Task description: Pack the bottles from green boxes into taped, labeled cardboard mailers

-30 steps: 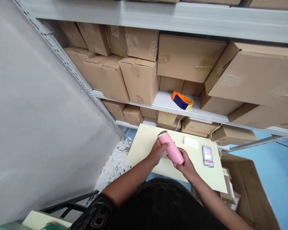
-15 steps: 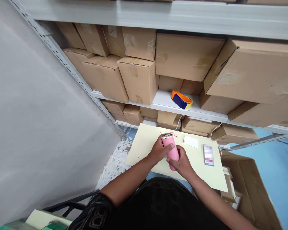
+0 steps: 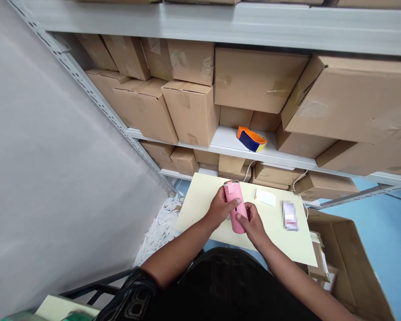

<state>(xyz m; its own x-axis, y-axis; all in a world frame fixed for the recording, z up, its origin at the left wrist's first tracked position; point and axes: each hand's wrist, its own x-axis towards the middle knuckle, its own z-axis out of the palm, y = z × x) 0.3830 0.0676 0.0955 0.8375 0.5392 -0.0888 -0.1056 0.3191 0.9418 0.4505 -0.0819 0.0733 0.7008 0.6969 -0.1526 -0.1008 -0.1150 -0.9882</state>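
Shelves [image 3: 232, 139] packed with boxes [image 3: 192, 113] span the twelve o'clock side of your view, a pale wall [image 3: 60, 174] rises toward nine, and the cream counter [image 3: 194, 203] lies right before you. Take the pink tube [image 3: 234, 195] as the dial's centre: you have it over the counter, its silvery end toward twelve and its other end toward six, leaning slightly. Your left grip [image 3: 219, 207] is closed round its nine o'clock side, thumb laid across the front; your right grip [image 3: 253, 222] is closed on it from about four, lower down, thumb also on the front. Both hold the tube, and neither has anything else that you can see. A small dark mark sits between your thumbs. White card [image 3: 265, 197] lies flat between two and three, a pixelated item [image 3: 289, 216] just past three, and a coloured band [image 3: 251, 139] rests on the shelf near one. The step in hand looks like a two-handed hold to examine or adjust the tube. From here, a next move would likely call for one side to stay firm while the other loosens, since the smooth-looking surface might slip.
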